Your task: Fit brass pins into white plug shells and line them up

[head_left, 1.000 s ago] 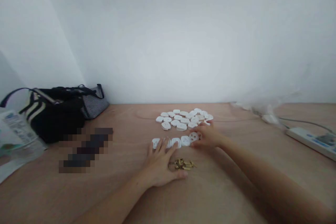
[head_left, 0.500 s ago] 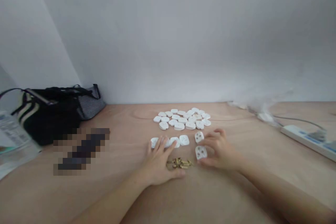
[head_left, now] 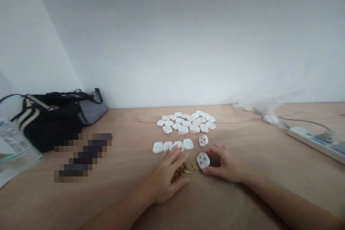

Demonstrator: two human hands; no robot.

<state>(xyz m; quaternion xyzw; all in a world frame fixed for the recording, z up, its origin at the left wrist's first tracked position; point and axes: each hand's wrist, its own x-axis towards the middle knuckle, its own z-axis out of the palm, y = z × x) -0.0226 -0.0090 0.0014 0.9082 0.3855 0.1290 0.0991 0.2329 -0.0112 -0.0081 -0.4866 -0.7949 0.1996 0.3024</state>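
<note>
My right hand [head_left: 222,161] holds a white square piece [head_left: 203,160] with several round holes between thumb and fingers. Just beyond it lies a similar white piece [head_left: 203,140]. My left hand [head_left: 169,174] is open, its fingers apart over the left side of a small pile of brass-coloured parts [head_left: 191,168]. Past its fingertips runs a row of white square pieces [head_left: 157,147], one of them [head_left: 178,146] partly covered by the fingers. Farther back lies a group of several white pieces [head_left: 183,129].
A black bag [head_left: 54,125] and a clear plastic package [head_left: 16,151] are at the left, near a pixelated dark object [head_left: 88,154]. On the right are a white power strip [head_left: 315,142], a grey cable [head_left: 304,119] and crumpled clear plastic [head_left: 269,111]. A wall stands behind.
My right hand has closed on the nearer holed piece and shifted it slightly left and nearer. My left hand has drawn back from the row and moved over the brass-coloured pile.
</note>
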